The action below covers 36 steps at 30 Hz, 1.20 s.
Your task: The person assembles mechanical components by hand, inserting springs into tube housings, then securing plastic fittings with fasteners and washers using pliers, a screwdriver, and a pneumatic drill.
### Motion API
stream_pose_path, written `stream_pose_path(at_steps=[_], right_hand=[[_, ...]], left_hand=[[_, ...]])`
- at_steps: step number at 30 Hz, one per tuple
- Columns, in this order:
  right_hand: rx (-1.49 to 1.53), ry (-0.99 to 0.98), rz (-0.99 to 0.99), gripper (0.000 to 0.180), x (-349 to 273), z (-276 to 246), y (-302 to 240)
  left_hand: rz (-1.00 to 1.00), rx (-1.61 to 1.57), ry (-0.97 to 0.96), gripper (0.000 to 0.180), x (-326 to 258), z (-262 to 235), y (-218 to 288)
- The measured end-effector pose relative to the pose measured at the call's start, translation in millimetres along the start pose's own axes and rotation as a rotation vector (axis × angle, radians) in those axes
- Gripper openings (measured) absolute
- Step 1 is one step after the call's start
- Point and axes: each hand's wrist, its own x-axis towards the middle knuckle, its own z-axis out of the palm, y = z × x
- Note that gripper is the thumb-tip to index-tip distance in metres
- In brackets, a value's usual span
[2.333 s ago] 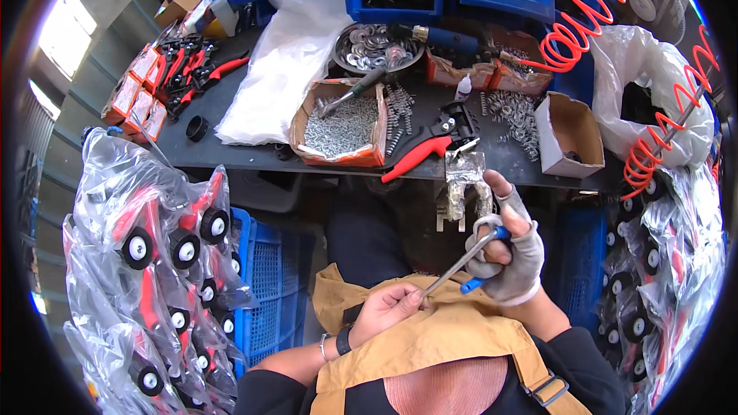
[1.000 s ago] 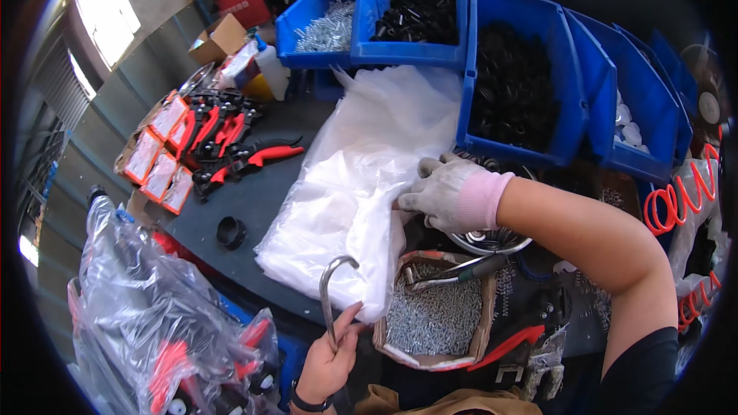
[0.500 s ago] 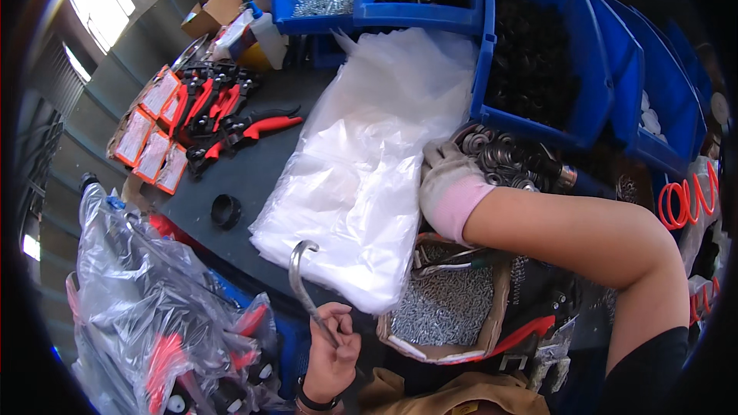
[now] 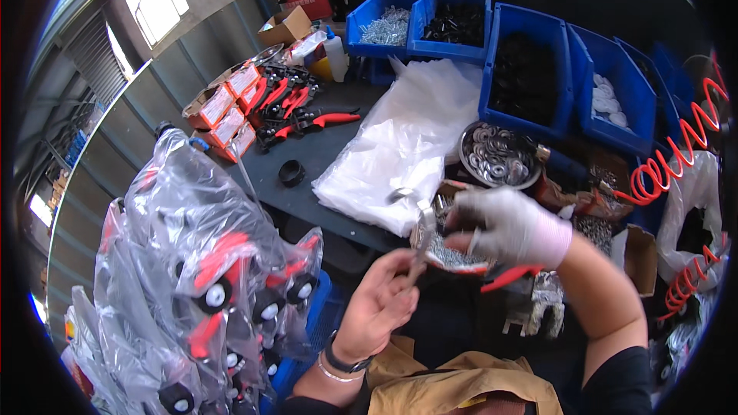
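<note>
head view: the bare left hand (image 4: 382, 301) pinches the shank of a curved metal blade (image 4: 421, 232) above the surface (image 4: 307, 155). the gloved right hand (image 4: 509, 224), grip pinching a small washer (image 4: 474, 241), sits beside the blade over a cardboard box of screws (image 4: 453, 257).

A curved grey metal blade piece (image 4: 421, 232) stood roughly upright, hooked end up, pinched at its lower end by the bare left hand (image 4: 378, 303) while the gloved right hand (image 4: 511, 224) touched its upper part, a small metal ring on one finger.
</note>
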Motion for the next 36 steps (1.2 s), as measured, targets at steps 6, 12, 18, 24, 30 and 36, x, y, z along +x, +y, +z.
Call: stream_pose_path(at_steps=[6,12,18,24,30,36], right_hand=[[-0.197,0.362,-0.262,0.041,-79.0,77.4,-14.8],[0.088,0.791,-0.365,0.04,-110.6,128.5,-34.6],[0.547,1.017,-0.287,0.02,-126.9,121.3,-43.7],[0.772,1.029,-0.321,0.036,-197.0,-8.7,-100.8],[0.969,0.521,0.152,0.043,-224.9,33.0,-75.8],[0.531,0.597,0.087,0.041,-245.8,76.7,-53.4]], left_hand=[[-0.208,-0.14,-0.047,0.043,-17.1,37.6,-20.0],[0.211,0.154,-0.066,0.033,-20.1,58.8,-35.7],[0.633,0.724,-0.154,0.02,-26.2,101.4,-4.6],[0.674,0.378,-0.036,0.017,-14.2,89.5,18.8],[0.254,-0.693,-0.083,0.017,-10.9,66.4,-32.2],[0.103,-0.814,-0.132,0.016,-12.2,78.0,-74.8]])
